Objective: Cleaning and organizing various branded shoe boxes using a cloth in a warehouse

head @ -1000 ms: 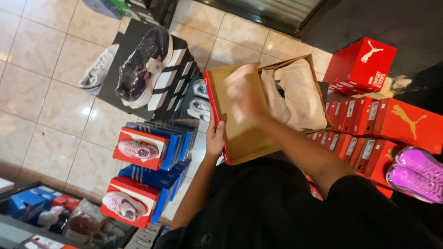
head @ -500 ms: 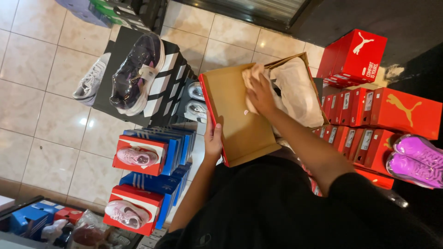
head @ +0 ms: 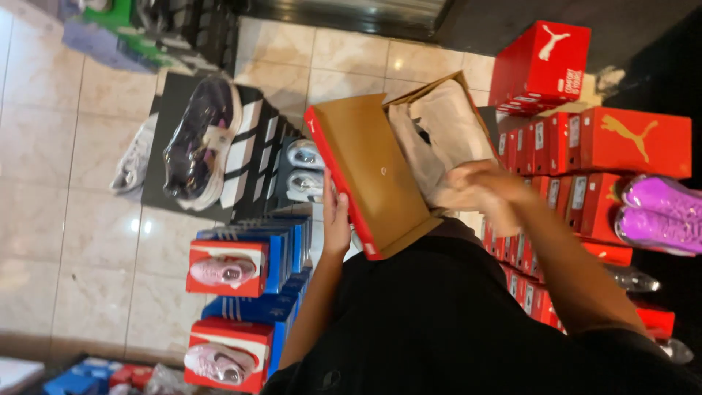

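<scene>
1. Left hand [head: 336,219] grips the lower left edge of an open shoe box [head: 373,175], fingers wrapped around its red outside, holding it up against the person's chest.
2. Brown inside of the lid faces the camera; white wrapping paper [head: 446,139] fills the tray beside it.
3. Right hand [head: 486,192], blurred, rests on the paper inside the box; its grip cannot be told.
4. Stacked red boxes [head: 585,146] stand further right, a purple shoe [head: 658,212] lying on them.
</scene>
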